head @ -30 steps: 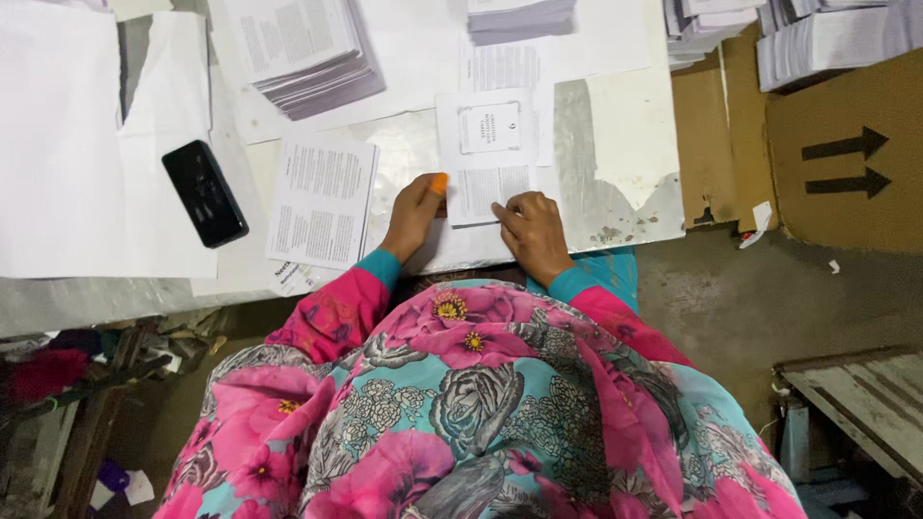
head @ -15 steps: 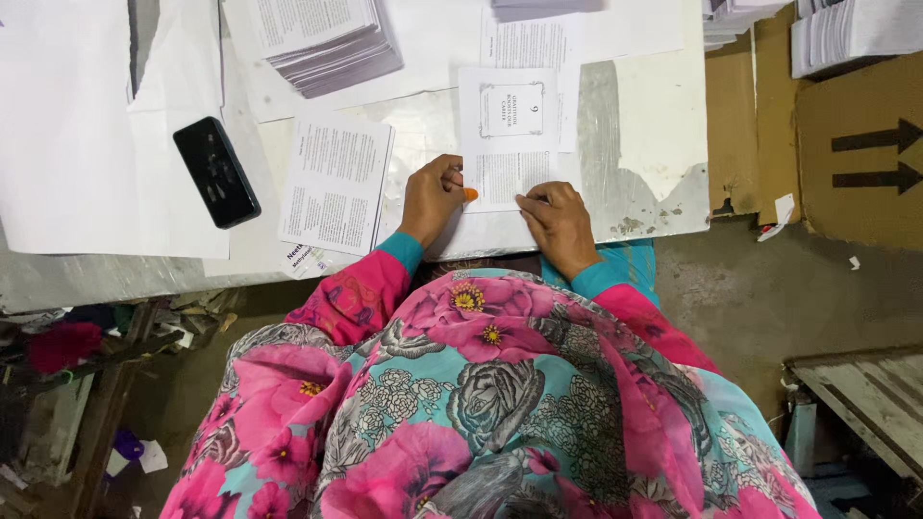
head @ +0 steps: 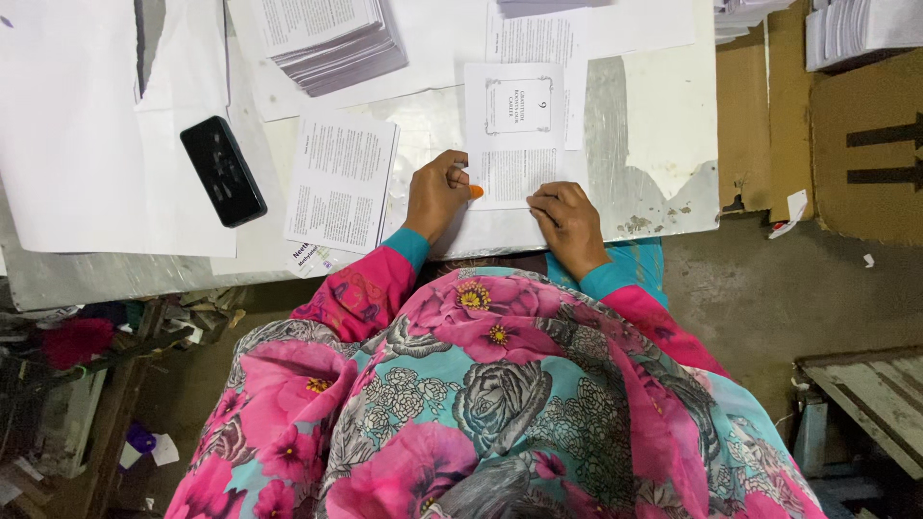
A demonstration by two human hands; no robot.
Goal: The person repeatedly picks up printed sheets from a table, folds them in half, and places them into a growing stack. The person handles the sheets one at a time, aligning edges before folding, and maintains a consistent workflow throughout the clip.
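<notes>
The surface (head: 663, 125) was littered with printed sheets. We found one folded sheet (head: 514, 135) at its near edge; our left hand (head: 437, 192) pinched an orange tool (head: 475, 191) on its lower left, our right hand (head: 567, 216) pressed flat just right. Stacks (head: 332, 38) beyond the sheet seemed already folded.

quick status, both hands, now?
Left hand: closed on a small orange tool, at the white printed sheet.
Right hand: holds nothing, fingers curled, pressing that sheet's lower edge.
</notes>
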